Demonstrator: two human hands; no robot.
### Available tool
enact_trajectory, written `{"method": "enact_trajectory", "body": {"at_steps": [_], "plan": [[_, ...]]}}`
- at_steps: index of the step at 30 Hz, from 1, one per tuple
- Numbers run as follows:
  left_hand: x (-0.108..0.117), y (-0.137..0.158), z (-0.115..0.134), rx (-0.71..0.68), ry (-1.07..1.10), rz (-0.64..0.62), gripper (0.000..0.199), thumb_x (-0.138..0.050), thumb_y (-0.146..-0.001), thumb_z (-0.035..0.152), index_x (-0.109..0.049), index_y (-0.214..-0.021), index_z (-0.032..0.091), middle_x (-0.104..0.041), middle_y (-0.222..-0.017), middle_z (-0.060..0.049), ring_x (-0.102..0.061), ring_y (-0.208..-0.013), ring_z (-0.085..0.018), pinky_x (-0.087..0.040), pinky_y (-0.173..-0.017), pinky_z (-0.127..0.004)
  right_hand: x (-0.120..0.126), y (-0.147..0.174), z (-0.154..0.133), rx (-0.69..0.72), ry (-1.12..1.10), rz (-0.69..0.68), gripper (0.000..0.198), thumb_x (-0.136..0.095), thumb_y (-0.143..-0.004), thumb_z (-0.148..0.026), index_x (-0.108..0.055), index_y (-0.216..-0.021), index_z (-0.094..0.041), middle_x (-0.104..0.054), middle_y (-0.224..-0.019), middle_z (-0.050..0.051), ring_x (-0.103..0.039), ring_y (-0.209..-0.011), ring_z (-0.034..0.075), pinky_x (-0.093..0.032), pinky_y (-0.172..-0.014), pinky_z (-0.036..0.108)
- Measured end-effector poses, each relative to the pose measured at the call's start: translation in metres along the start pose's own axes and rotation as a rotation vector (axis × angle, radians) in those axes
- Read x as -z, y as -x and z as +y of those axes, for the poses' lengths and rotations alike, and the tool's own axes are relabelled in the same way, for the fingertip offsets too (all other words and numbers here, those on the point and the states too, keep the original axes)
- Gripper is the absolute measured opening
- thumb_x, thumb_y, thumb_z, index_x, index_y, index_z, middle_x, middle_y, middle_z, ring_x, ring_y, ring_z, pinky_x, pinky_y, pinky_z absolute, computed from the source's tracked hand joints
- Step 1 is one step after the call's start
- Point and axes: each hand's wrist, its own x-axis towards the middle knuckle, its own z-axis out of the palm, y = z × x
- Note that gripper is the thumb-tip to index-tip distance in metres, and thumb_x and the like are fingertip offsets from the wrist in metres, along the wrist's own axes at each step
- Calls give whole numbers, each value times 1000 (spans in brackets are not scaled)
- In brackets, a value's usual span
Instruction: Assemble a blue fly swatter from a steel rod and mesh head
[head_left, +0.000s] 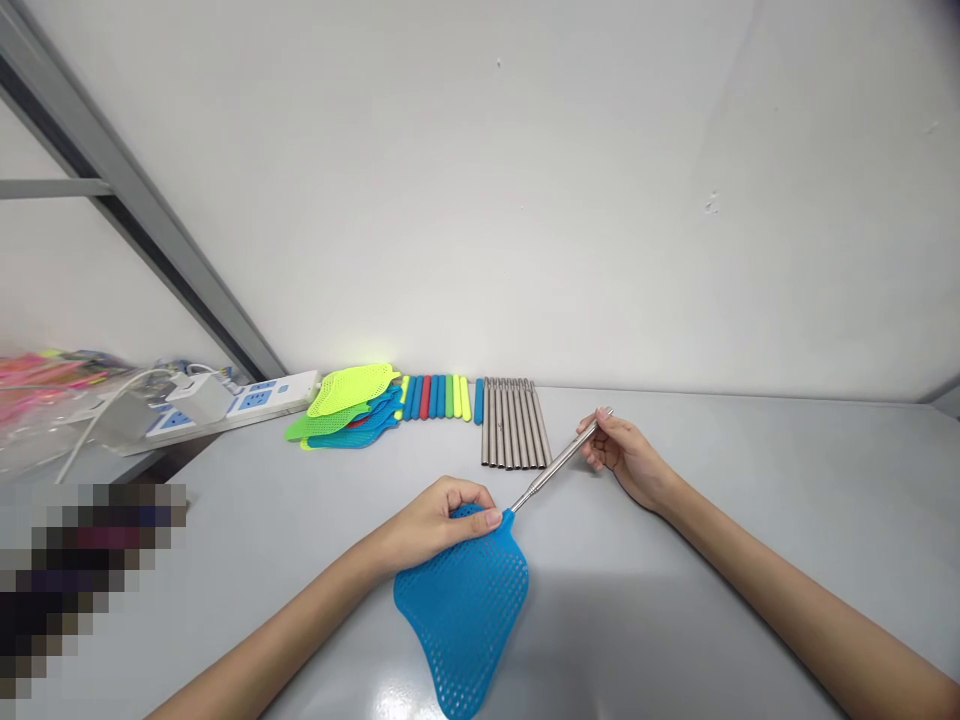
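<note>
My left hand (pixel 446 520) is closed on the neck end of a blue perforated fly swatter head (pixel 465 620), which hangs toward the front of the table. A metal telescopic rod (pixel 553 467) runs from that neck up to the right, its thin tip meeting the neck. Around the rod's thick far end, the fingers of my right hand (pixel 626 455) are closed. Behind my hands lies a row of similar metal rods (pixel 514 425). To their left are several coloured grips (pixel 439 397) in blue, red, green and yellow.
A pile of yellow, green, red and blue swatter heads (pixel 352 392) lies at the back left. Beside it rests a white power strip (pixel 259 400) with a plugged-in adapter (pixel 201 398) and cable. Clear plastic bags (pixel 45 410) sit far left. A white wall (pixel 562 200) bounds the grey table (pixel 712 620).
</note>
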Motion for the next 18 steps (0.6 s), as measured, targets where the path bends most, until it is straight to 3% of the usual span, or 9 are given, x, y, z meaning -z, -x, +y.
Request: {"method": "enact_trajectory", "body": {"at_steps": [11, 18], "plan": [[0, -1, -2, -12, -48, -8, 33, -49, -73, 43, -57, -67, 12, -52, -62, 0, -46, -59, -8, -36, -54, -18, 1, -3, 3, 43, 26, 9, 32, -49, -74, -45, -59, -71, -15, -50, -54, 0, -42, -47, 8, -34, -43, 21], [0, 2, -1, -15, -78, -29, 31, -51, -72, 42, -59, -67, 12, -55, -64, 0, -48, -60, -9, -37, -56, -18, -1, -1, -1, 18, 209, -45, 44, -47, -75, -46, -46, -44, -15, -43, -43, 0, -38, -43, 8, -31, -47, 23]]}}
